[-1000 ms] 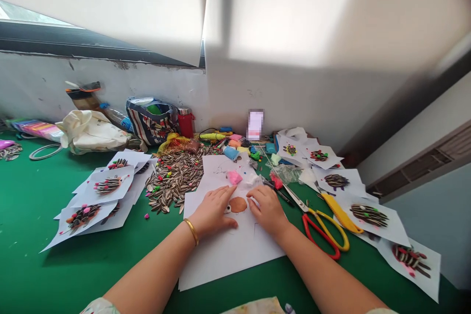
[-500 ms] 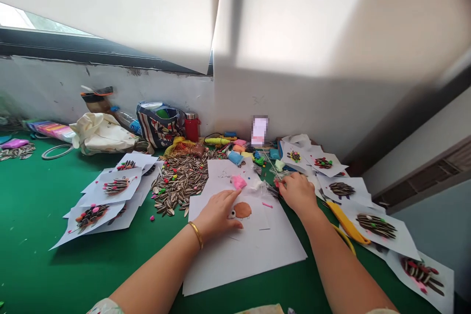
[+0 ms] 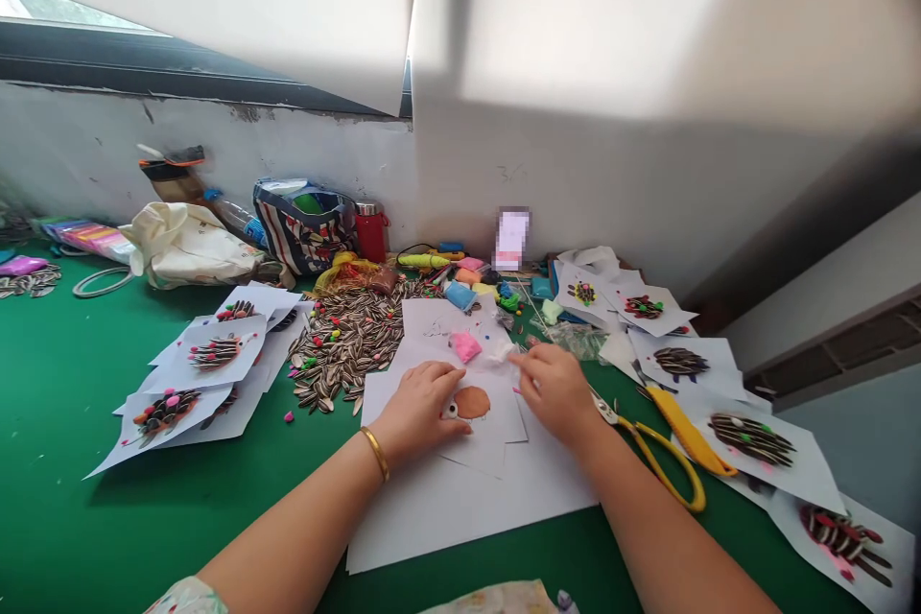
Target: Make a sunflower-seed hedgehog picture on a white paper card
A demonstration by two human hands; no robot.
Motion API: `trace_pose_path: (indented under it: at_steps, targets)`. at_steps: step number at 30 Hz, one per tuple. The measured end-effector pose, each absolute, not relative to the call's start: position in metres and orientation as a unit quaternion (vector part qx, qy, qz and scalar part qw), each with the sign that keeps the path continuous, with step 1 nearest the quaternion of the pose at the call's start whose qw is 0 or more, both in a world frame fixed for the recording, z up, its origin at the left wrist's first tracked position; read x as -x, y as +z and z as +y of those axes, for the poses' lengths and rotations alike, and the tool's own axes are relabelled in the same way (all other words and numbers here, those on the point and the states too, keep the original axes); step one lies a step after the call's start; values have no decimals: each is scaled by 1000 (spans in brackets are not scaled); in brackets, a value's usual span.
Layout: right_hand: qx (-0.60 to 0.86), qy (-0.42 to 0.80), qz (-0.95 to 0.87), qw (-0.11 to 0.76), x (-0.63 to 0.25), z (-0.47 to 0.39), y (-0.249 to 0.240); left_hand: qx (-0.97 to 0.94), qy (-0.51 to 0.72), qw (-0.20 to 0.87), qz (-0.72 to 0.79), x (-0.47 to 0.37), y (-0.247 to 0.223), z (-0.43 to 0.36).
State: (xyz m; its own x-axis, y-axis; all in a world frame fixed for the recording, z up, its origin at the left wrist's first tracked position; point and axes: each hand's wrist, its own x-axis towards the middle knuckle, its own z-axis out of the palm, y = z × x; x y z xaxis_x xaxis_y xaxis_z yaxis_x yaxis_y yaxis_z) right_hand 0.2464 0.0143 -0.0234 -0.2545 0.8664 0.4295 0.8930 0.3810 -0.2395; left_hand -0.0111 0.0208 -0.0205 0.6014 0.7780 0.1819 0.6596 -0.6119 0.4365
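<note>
My left hand (image 3: 424, 403) lies on a small white sheet (image 3: 471, 454), its thumb and fingers apart around a brown oval (image 3: 473, 403) with a googly eye (image 3: 452, 411) beside it. My right hand (image 3: 557, 390) has curled fingers at that sheet's right side, close to a lump of white clay (image 3: 502, 350). Whatever its fingertips pinch, if anything, is too small to make out. A pink lump of clay (image 3: 465, 346) sits just above the left fingertips. Yellow-handled scissors (image 3: 666, 470) lie beside my right wrist.
Sunflower seeds (image 3: 352, 341) are heaped behind my left hand. Seed-decorated sheets lie left (image 3: 216, 355) and right (image 3: 752, 436). A yellow utility knife (image 3: 687, 427) is near the scissors. Along the wall stand a striped bag (image 3: 306, 230), a red bottle (image 3: 371, 235) and a blurred phone (image 3: 511, 240).
My right hand has moved left and nearer, away from the clear plastic to beside the white clay. The scissors show more fully. My left hand stays on the sheet; the view has shifted slightly.
</note>
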Motion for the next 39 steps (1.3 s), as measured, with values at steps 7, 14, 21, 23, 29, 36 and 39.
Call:
trace_pose_path:
  at_steps: [7, 14, 21, 23, 29, 36, 39]
  targets:
    - [486, 52, -848, 203, -208, 2, -36, -891, 160, 148, 399, 10, -23, 21]
    - [493, 86, -846, 182, -203, 4, -38, -890, 154, 147, 402, 10, -26, 22]
    - [496, 72, -845, 187, -206, 5, -37, -890, 151, 144, 404, 10, -25, 21]
    - [490, 71, -849, 185, -207, 3, -36, -891, 150, 145, 404, 10, -26, 22]
    - [475, 75, -863, 152, -198, 0, -33, -889, 145, 148, 409, 10, -28, 23]
    - [472, 62, -868, 137, -193, -2, -31, -887, 143, 153, 411, 10, -27, 22]
    - [472, 66, -869, 135, -192, -3, -29, -888, 144, 151, 410, 10, -27, 22]
